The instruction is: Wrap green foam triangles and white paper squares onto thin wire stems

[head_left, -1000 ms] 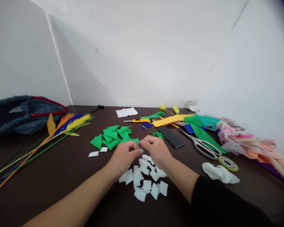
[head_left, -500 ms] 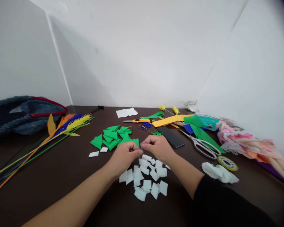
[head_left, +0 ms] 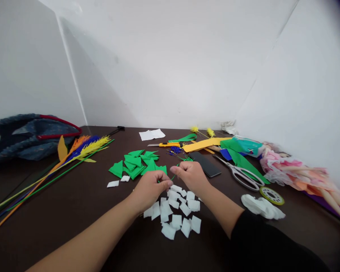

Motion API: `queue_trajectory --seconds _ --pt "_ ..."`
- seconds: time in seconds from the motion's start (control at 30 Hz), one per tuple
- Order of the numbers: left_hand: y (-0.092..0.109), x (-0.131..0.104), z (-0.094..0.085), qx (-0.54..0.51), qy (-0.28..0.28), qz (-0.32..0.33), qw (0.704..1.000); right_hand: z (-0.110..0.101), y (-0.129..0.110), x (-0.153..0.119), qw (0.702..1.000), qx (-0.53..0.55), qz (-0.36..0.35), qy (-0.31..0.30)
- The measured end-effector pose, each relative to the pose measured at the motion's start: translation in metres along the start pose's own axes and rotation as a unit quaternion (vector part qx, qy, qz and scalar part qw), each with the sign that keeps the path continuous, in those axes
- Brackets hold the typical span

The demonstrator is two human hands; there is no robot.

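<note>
My left hand (head_left: 150, 190) is closed in a pinch beside the green paper pieces (head_left: 133, 162), on a thin green strip. The other end of this green strip (head_left: 172, 177) is pinched by my right hand (head_left: 191, 175), a little to the right and slightly higher. The strip runs slanted across the small gap between my fingertips. Below and between my hands lie several small white paper squares (head_left: 176, 221), loosely scattered. Two more white pieces (head_left: 112, 184) lie left of my left hand.
Behind my hands are a yellow cutter (head_left: 170, 144), a black phone-like slab (head_left: 205, 164) and yellow strips (head_left: 205, 144). At right lie scissors (head_left: 245, 177), tape (head_left: 272, 196), white tissue (head_left: 263, 207) and a doll (head_left: 303, 170). Coloured stems (head_left: 56, 168) and a denim item (head_left: 31, 138) are at left.
My right hand has moved slightly up and right, away from my left fingertips, and the green strip now shows between them. My left hand has hardly moved.
</note>
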State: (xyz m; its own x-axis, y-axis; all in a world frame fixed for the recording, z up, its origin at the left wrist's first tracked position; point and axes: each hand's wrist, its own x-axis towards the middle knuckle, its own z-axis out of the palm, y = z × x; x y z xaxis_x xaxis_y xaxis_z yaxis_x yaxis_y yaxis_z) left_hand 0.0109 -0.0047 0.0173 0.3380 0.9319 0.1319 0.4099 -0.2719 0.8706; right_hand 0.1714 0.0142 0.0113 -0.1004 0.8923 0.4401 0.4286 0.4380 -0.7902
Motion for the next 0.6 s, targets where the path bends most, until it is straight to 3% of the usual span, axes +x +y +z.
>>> queue_trajectory --seconds 0.13,0.23,0.47,0.6 --pt "-0.002 0.0 0.0 -0.041 0.009 -0.002 0.999 0.0 0.007 0.0 0.973 0.217 0.058 -0.059" --pt "-0.003 -0.001 0.0 -0.086 0.005 0.005 0.996 0.005 0.009 -0.003 0.947 0.294 0.046 -0.121" --pt "-0.003 -0.001 0.002 -0.121 -0.022 -0.002 0.992 0.015 0.004 -0.006 0.963 0.258 0.04 -0.066" --pt "0.0 -0.001 0.004 -0.114 -0.008 -0.009 0.993 0.018 -0.002 -0.007 0.978 0.2 0.039 -0.035"
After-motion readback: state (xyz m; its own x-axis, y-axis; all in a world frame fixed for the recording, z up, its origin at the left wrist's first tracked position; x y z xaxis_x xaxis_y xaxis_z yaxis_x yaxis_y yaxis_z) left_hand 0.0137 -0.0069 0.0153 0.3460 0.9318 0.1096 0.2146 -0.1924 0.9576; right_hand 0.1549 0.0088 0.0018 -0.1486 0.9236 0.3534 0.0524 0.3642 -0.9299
